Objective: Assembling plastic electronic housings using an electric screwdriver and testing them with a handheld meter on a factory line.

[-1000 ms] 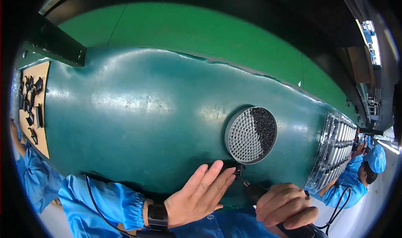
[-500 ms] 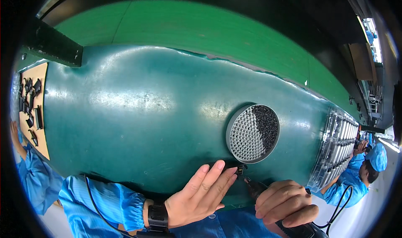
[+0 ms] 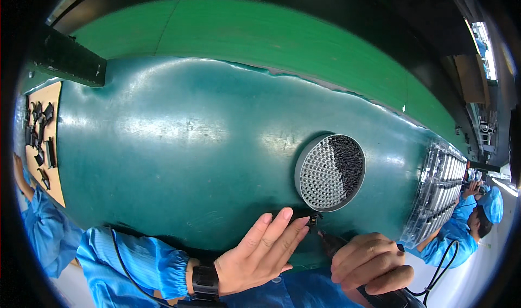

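- The left hand (image 3: 259,256) lies flat near the lower edge, fingers stretched and close together, and their tips press a small dark part (image 3: 305,219) onto the bench (image 3: 179,161).
- This small dark part lies on the green surface just below the round tray, between the two hands.
- The right hand (image 3: 373,260) is curled shut around a dark tool (image 3: 331,243), whose thin tip points up-left toward the small part; whether the tip touches it, I cannot tell.
- The lower end of the tool is cut off by the picture edge, so its kind is hard to make out.
- A black watch (image 3: 205,282) sits on the left wrist, and a blue sleeve (image 3: 130,262) covers the forearm.
- The bench has a glossy dark green cover with soft reflections of light; behind it a lighter green surface (image 3: 282,42) runs across, under a dark frame.
- A round grey tray (image 3: 330,172) with many small holes stands near the hands; its right part is filled with small dark pieces, and its left part looks pale.
- At the right end of the bench lies a clear plastic tray (image 3: 440,191) with rows of compartments; its contents are too small to tell.
- Beside it another person in a blue cap (image 3: 493,204) works, partly cut off.
- Far left, a brown board (image 3: 54,183) carries several small black pieces (image 3: 39,129).
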A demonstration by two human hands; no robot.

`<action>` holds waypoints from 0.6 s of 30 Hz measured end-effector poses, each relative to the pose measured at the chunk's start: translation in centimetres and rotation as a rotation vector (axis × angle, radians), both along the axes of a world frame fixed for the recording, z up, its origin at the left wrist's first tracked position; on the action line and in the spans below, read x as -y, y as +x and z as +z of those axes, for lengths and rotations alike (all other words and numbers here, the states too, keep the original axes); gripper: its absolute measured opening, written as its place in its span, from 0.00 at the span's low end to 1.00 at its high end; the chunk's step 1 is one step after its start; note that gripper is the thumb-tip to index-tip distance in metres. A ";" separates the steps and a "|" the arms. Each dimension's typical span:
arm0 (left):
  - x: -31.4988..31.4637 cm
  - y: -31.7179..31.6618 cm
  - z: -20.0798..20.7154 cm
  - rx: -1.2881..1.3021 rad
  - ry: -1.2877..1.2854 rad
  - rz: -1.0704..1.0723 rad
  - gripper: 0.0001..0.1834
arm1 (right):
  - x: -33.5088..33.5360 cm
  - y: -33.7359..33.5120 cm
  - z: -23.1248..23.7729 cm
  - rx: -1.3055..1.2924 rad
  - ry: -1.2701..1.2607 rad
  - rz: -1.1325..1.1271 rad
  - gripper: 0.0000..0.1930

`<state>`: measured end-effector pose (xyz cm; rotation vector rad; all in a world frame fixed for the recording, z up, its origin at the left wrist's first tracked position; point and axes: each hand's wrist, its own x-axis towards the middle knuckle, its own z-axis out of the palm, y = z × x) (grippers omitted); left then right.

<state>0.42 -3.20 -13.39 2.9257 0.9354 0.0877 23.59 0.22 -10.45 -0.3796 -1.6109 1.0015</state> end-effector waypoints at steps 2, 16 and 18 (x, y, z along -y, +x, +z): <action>0.0 0.0 -0.1 0.003 0.016 0.009 0.38 | -0.8 0.7 0.1 0.052 -0.012 0.134 0.14; -0.2 1.4 0.3 0.028 0.045 0.027 0.39 | -1.8 2.0 1.1 0.046 -0.158 0.172 0.16; -0.1 1.3 0.2 0.004 0.052 0.024 0.38 | -2.2 2.0 1.1 0.060 -0.150 0.240 0.23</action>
